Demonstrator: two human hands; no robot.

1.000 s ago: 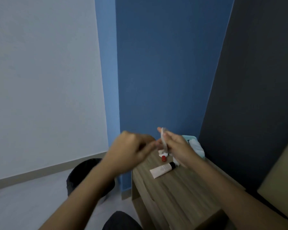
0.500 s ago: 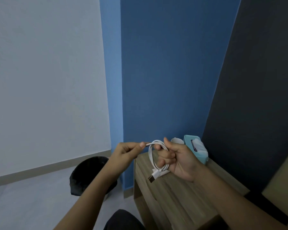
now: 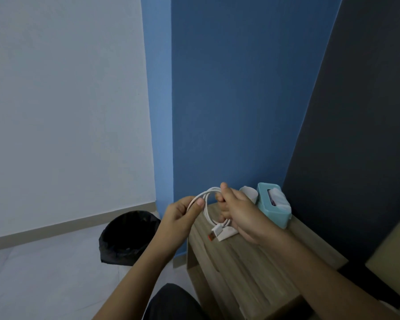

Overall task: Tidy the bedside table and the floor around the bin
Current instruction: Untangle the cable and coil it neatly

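You hold a coiled white cable (image 3: 207, 205) in both hands above the tabletop (image 3: 247, 257).
Left hand (image 3: 181, 214) pinches one strand, right hand (image 3: 239, 213) is clamped on the loops, plug (image 3: 215, 233) hanging down. Cup (image 3: 249, 194) and tissue box (image 3: 271, 207) at the tabletop's back; black bin (image 3: 127, 236) on the floor, left.

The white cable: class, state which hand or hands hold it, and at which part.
Both. The right hand grips the coiled loops of the white cable; the left hand pinches a strand at the coil's top left.
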